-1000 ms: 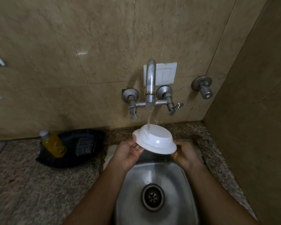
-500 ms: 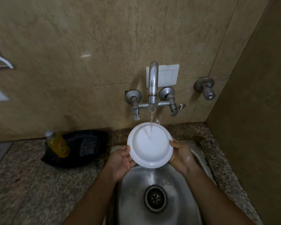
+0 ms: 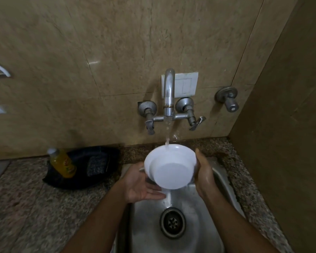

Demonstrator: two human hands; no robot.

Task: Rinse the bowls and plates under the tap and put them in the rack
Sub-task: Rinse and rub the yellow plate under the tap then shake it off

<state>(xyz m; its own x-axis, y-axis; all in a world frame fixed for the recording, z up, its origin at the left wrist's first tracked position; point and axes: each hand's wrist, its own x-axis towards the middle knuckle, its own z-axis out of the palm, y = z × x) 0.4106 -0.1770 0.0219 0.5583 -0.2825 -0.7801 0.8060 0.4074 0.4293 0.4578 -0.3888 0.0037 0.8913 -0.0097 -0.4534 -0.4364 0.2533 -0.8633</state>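
Observation:
A white bowl (image 3: 171, 172) is held tilted over the steel sink (image 3: 221, 181), its underside turned toward me. Water from the tap (image 3: 169, 92) strikes its far rim and runs off the low edge toward the drain (image 3: 172, 223). My left hand (image 3: 140, 185) lies palm up under the bowl's left side, fingers straight, touching it from below. My right hand (image 3: 203, 174) grips the bowl's right rim, thumb at the top edge. No rack is in view.
A black tray (image 3: 100, 179) on the granite counter (image 3: 26, 207) left of the sink holds a yellow bottle (image 3: 62, 165) and a scrub pad (image 3: 96, 165). Tap handles (image 3: 191, 114) and a side valve (image 3: 228, 99) stick out from the tiled wall. A wall closes the right side.
The bowl has been turned over: half a second ago its inside faced me under the stream, now its underside does. My left hand has gone from the rim to flat beneath it.

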